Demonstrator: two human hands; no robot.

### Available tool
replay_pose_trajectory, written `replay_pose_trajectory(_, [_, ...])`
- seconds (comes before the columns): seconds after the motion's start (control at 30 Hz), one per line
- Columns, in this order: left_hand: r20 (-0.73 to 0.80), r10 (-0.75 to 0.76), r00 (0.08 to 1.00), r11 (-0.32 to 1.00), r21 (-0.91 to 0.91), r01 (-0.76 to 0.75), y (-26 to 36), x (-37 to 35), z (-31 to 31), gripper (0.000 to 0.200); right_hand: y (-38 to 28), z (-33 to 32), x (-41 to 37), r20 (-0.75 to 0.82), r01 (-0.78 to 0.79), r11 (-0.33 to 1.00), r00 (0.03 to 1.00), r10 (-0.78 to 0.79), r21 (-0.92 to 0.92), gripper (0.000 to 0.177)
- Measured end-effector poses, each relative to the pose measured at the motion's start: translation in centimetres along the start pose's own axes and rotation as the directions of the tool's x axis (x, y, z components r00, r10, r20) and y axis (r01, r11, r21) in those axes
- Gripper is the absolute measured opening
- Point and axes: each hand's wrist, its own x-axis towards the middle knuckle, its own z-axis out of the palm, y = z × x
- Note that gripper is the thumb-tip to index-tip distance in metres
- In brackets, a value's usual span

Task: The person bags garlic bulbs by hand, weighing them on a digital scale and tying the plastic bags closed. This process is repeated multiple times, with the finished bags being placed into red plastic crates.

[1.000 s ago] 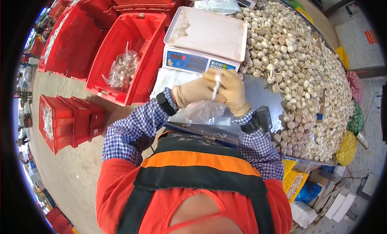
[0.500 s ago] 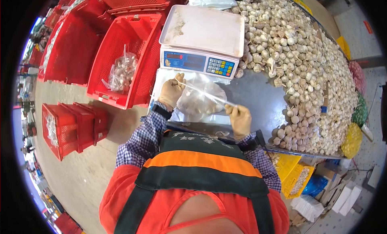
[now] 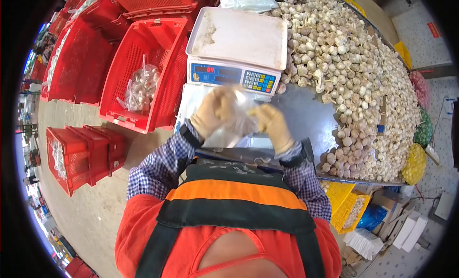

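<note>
A clear plastic bag (image 3: 244,119) hangs between my gloved hands, just in front of the scale; motion blur hides what is inside it. My left hand (image 3: 214,111) is closed on the bag's left side. On the other side, my right hand (image 3: 273,127) has its fingers pinched at the bag's edge. Behind them stands a white digital scale (image 3: 236,38) with a bare, dirt-stained pan and a lit red display. Flat plastic sheeting (image 3: 189,103) lies under the bag and my left hand.
A large heap of garlic bulbs (image 3: 334,53) covers the table's right side. To the left, a red crate (image 3: 112,105) holds a filled bag of garlic (image 3: 142,89). More red crates (image 3: 71,158) stand on the floor. Yellow crates (image 3: 351,211) sit below the table at right.
The bag's stretched, twisted neck is no longer pulled taut between my hands. My left hand has moved right and the bag has lifted, with my right hand shifting slightly left and up.
</note>
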Motion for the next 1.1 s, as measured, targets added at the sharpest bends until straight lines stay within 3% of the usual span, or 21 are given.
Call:
replay_pose_trajectory(0.03, [-0.087, -0.101, 0.991, 0.995, 0.009, 0.102, -1.1, -0.1, 2.7, 0.025, 0.1, 0.7, -0.9, 0.026, -0.092, 0.984, 0.995, 0.097, -0.154, 0.022])
replay_pose_trajectory(0.07, [-0.547, 0.328, 0.770, 0.761, 0.636, 0.128, -1.3, -1.3, -1.0, 0.028, 2.1, 0.5, -2.3, 0.032, -0.074, 0.870, 0.994, 0.103, -0.488, 0.021])
replay_pose_trajectory(0.1, [-0.365, 0.603, 0.710, 0.482, 0.875, 0.040, 0.6, -0.7, -2.4, 0.031, 3.8, 0.1, -3.3, 0.028, -0.082, 0.871, 0.994, 0.109, -0.485, 0.021])
replay_pose_trajectory(0.17, [-0.551, 0.370, 0.748, 0.857, 0.514, -0.046, 5.3, -2.2, -2.1, 0.036, 5.4, -1.8, -4.3, 0.174, 0.375, 0.736, 0.925, -0.339, -0.564, 0.019])
replay_pose_trajectory(0.2, [-0.543, 0.531, 0.650, 0.758, 0.648, -0.077, 4.2, -1.9, -2.8, 0.037, 3.2, -2.4, -3.6, 0.189, 0.425, 0.676, 0.898, -0.396, -0.602, 0.017])
replay_pose_trajectory(0.23, [-0.531, 0.537, 0.655, 0.774, 0.618, -0.134, 3.7, -0.9, -0.8, 0.038, 0.2, -2.1, -3.1, 0.190, 0.468, 0.621, 0.867, -0.461, -0.629, 0.016])
replay_pose_trajectory(0.27, [-0.438, 0.554, 0.708, 0.716, 0.684, -0.137, 3.3, 0.1, 1.9, 0.037, -2.8, -1.4, -3.2, 0.063, 0.346, 0.789, 0.928, -0.366, -0.508, 0.017])
replay_pose_trajectory(0.37, [-0.213, 0.610, 0.763, 0.423, 0.902, -0.087, 4.2, 2.8, 11.4, 0.037, -9.2, -1.6, 0.7, 0.150, 0.612, 0.562, 0.739, -0.657, -0.556, 0.022])
replay_pose_trajectory(0.5, [0.162, 0.702, 0.693, 0.160, 0.913, -0.376, 11.9, 5.6, 16.1, 0.036, -18.6, -0.4, 4.3, -0.044, 0.577, 0.704, 0.760, -0.649, -0.413, 0.030])
replay_pose_trajectory(0.57, [0.324, 0.405, 0.855, 0.558, 0.654, -0.512, 15.6, 5.4, 16.2, 0.043, -20.8, -0.6, 6.5, -0.026, 0.678, 0.616, 0.664, -0.747, -0.400, 0.033])
replay_pose_trajectory(0.6, [0.359, 0.403, 0.842, 0.422, 0.743, -0.519, 17.2, 5.1, 15.5, 0.047, -21.1, -0.5, 7.1, -0.021, 0.684, 0.608, 0.657, -0.754, -0.402, 0.033])
replay_pose_trajectory(0.63, [0.368, 0.403, 0.838, 0.416, 0.742, -0.526, 17.1, 5.4, 14.9, 0.047, -20.8, -0.3, 7.9, 0.017, 0.641, 0.633, 0.708, -0.706, -0.433, 0.033])
replay_pose_trajectory(0.7, [0.178, 0.698, 0.694, 0.083, 0.942, -0.326, 16.6, 6.0, 13.5, 0.035, -18.5, -0.7, 10.2, 0.060, 0.603, 0.649, 0.752, -0.656, -0.463, 0.032])
replay_pose_trajectory(0.73, [0.026, 0.683, 0.730, 0.153, 0.972, -0.178, 16.9, 6.0, 12.2, 0.033, -15.6, -1.7, 12.1, 0.089, 0.595, 0.607, 0.749, -0.657, -0.527, 0.033])
replay_pose_trajectory(0.8, [-0.057, 0.679, 0.732, 0.264, 0.949, -0.171, 16.2, 6.3, 10.3, 0.030, -14.4, -1.9, 13.6, 0.125, 0.589, 0.555, 0.743, -0.657, -0.587, 0.033])
replay_pose_trajectory(0.87, [-0.062, 0.677, 0.733, 0.305, 0.931, -0.202, 17.0, 6.1, 8.8, 0.031, -14.2, -1.6, 12.9, 0.067, 0.490, 0.748, 0.852, -0.519, -0.448, 0.028])
replay_pose_trajectory(0.93, [-0.106, 0.735, 0.670, 0.051, 0.994, 0.102, 18.2, 6.0, 8.2, 0.041, -13.5, -2.9, 13.9, -0.034, 0.491, 0.667, 0.791, -0.611, -0.561, 0.030])
replay_pose_trajectory(0.97, [-0.104, 0.780, 0.618, -0.088, 0.958, 0.273, 19.5, 5.7, 7.5, 0.055, -13.1, -3.6, 14.3, -0.120, 0.471, 0.579, 0.698, -0.706, -0.666, 0.032])
replay_pose_trajectory(1.03, [0.368, 0.886, 0.282, -0.464, 0.702, 0.541, 21.5, 5.3, 6.5, 0.071, -14.8, -3.1, 11.8, -0.233, 0.453, 0.671, 0.700, -0.675, -0.587, 0.034])
replay_pose_trajectory(1.07, [0.375, 0.912, 0.166, -0.408, 0.790, 0.458, 20.6, 5.5, 8.4, 0.081, -15.2, -3.0, 10.4, -0.347, 0.436, 0.746, 0.689, -0.637, -0.503, 0.035])
replay_pose_trajectory(1.1, [0.374, 0.913, 0.164, -0.406, 0.789, 0.462, 20.7, 6.4, 9.5, 0.081, -14.7, -3.6, 9.4, -0.345, 0.436, 0.748, 0.692, -0.634, -0.501, 0.035])
